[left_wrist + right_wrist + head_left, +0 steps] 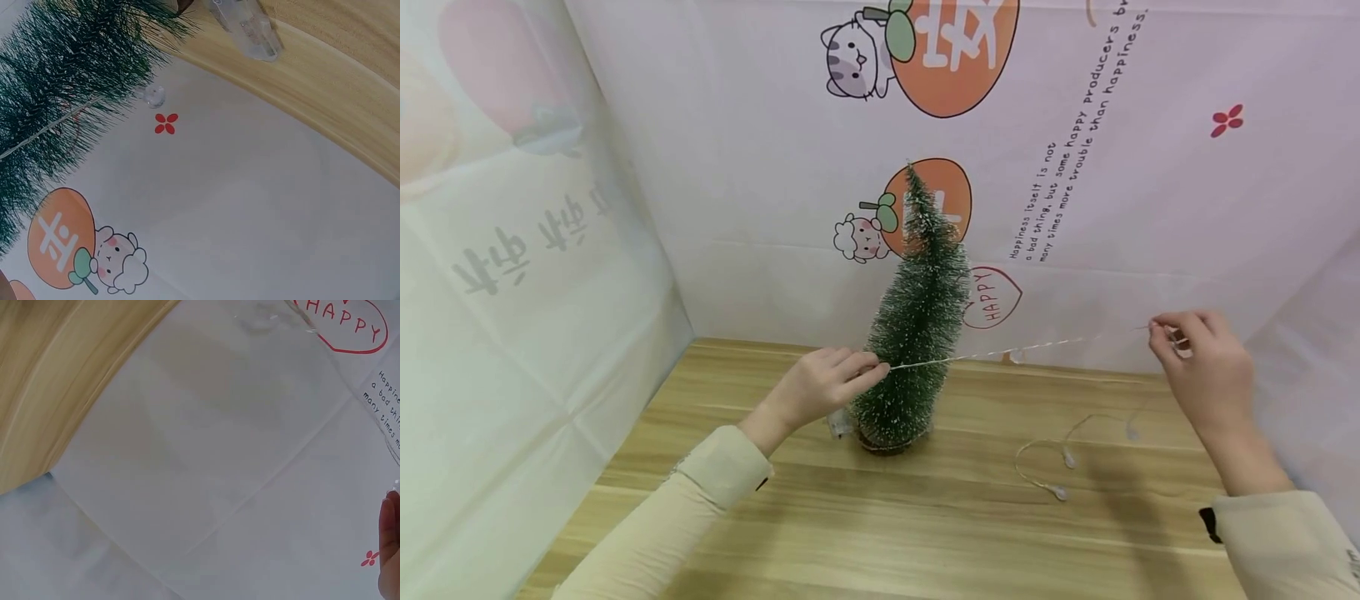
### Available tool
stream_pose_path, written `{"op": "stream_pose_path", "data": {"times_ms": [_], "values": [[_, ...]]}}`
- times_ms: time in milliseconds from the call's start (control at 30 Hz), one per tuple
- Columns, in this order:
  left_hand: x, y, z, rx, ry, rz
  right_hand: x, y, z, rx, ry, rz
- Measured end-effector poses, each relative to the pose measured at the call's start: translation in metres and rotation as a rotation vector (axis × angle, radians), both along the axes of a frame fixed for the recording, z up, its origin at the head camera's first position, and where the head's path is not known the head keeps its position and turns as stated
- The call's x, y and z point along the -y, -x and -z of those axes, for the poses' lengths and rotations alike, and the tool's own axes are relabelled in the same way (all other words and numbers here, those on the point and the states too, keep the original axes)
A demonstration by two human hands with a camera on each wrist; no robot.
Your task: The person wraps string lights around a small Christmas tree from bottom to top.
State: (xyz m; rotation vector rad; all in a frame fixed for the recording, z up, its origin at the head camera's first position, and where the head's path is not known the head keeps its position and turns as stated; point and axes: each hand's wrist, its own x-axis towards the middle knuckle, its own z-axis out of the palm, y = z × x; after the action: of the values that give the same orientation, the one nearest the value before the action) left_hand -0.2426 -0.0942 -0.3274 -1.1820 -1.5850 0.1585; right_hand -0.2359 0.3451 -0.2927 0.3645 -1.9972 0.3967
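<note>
A small green artificial Christmas tree [917, 308], its needles flecked with white, stands upright on the wooden table. In front of its lower half, my left hand [816, 387] pinches a thin wire of string lights [985, 356] between thumb and fingers. Stretched nearly straight, the wire runs right to my right hand [1213, 371], which pinches it with thumb and forefinger. Past that hand a loose end with clear bulbs [1060, 493] hangs low over the table's right side. Only the fingers and palm edge of my right hand [390, 550] show in the right wrist view.
A clear plastic case [253, 37] lies on the table behind the tree's base. White printed cloth [760, 167] with cartoons and lettering forms the back and side walls. The wooden table [820, 533] meets it just behind the tree.
</note>
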Motion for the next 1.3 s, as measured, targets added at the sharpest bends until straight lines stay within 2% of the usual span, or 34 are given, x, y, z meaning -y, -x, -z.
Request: {"op": "stream_pose_path", "data": {"times_ms": [300,467,600,633,700,800,833,900,1033,1167,1233,1300], "values": [[-0.005,0.002,0.001,-0.006,-0.026,0.008,-0.018,0.000,-0.007,-0.024,0.050,-0.092],[-0.005,0.004,0.003,0.006,-0.025,0.004,-0.031,-0.003,-0.007,0.007,-0.024,-0.078],[-0.004,0.005,0.005,0.017,-0.028,-0.007,-0.043,-0.005,-0.010,0.070,-0.101,-0.030],[-0.003,0.006,0.006,0.022,-0.026,-0.008,-0.047,-0.007,-0.012,0.132,-0.082,-0.040],[-0.001,0.007,0.007,0.031,-0.028,-0.018,-0.055,-0.010,-0.015,0.311,0.014,-0.110],[0.001,0.008,0.010,0.047,-0.033,-0.033,-0.069,-0.016,-0.018,0.584,0.238,-0.249],[0.002,0.008,0.010,0.051,-0.035,-0.036,-0.073,-0.017,-0.019,0.650,0.298,-0.276],[0.003,0.008,0.012,0.052,-0.035,-0.037,-0.079,-0.020,-0.021,0.701,0.351,-0.311],[0.000,0.008,0.012,0.037,-0.029,-0.027,-0.083,-0.020,-0.023,0.653,0.386,-0.313],[-0.003,0.007,0.011,0.026,-0.036,-0.024,-0.082,-0.019,-0.026,0.554,0.389,-0.274],[-0.003,0.007,0.010,0.026,-0.032,-0.029,-0.079,-0.019,-0.027,0.444,0.285,-0.224],[-0.003,0.007,0.010,0.025,-0.028,-0.033,-0.078,-0.018,-0.028,0.303,0.136,-0.147]]}}
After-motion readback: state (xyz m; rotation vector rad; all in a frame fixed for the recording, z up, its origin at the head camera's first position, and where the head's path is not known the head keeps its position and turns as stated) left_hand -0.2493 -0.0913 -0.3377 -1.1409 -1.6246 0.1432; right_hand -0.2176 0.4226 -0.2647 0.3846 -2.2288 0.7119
